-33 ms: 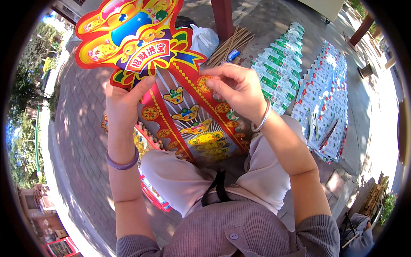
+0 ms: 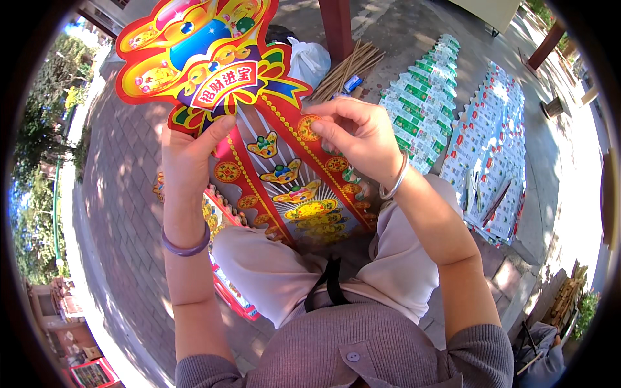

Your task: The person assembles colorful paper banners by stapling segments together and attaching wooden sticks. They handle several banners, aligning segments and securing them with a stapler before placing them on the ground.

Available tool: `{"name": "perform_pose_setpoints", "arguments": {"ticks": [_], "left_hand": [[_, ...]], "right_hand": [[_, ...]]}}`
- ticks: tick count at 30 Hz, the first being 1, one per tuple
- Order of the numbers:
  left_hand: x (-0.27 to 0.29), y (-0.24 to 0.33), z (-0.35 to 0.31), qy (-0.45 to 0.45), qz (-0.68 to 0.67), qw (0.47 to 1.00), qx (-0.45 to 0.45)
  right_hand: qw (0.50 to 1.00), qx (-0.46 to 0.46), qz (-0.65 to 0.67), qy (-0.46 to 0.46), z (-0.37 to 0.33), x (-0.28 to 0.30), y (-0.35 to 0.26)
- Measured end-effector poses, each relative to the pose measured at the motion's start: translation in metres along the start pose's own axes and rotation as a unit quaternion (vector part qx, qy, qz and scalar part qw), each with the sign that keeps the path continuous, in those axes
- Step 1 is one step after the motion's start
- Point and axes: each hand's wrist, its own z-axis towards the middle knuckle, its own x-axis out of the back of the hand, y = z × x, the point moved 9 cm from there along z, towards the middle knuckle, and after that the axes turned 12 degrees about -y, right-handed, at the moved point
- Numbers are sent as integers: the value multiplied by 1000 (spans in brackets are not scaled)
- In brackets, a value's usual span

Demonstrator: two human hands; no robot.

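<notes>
A long red and gold printed cardboard decoration [image 2: 284, 165] hangs upright between my knees. Its wide, shaped top carries a blue and gold ingot picture, and a grey panel with smaller ingots runs down its middle. My left hand [image 2: 187, 152], a purple bangle at its wrist, grips the left edge below the top, thumb in front and fingers hidden behind. At the right border my right hand [image 2: 359, 136] pinches the edge beside a round gold coin print, thumb and forefinger together. A silver bangle is on that wrist.
Cut printed sheets lie on the paving to the right: a green and white stack [image 2: 420, 97] and a white one [image 2: 488, 142] with scissors [image 2: 473, 189] on it. Thin sticks [image 2: 349, 71], a white plastic bag [image 2: 309, 61] and a red post [image 2: 335, 29] are ahead.
The decoration's top and my left hand have shifted very slightly to the right. My right hand keeps its pinch in the same place.
</notes>
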Motion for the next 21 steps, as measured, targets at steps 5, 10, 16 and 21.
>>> {"name": "perform_pose_setpoints", "arguments": {"ticks": [5,10,16,21], "left_hand": [[-5,-4,1,-8,-46,999,-1],[2,-11,-1,3,-19,1000,7],[17,-20,3,29,22,999,1],[19,-27,1,42,18,998,42]], "right_hand": [[991,-102,79,-26,1,-5,12],[998,-29,-12,-52,-10,51,1],[881,-286,-287,243,-166,258,130],[544,-682,-465,147,-385,298,247]]}}
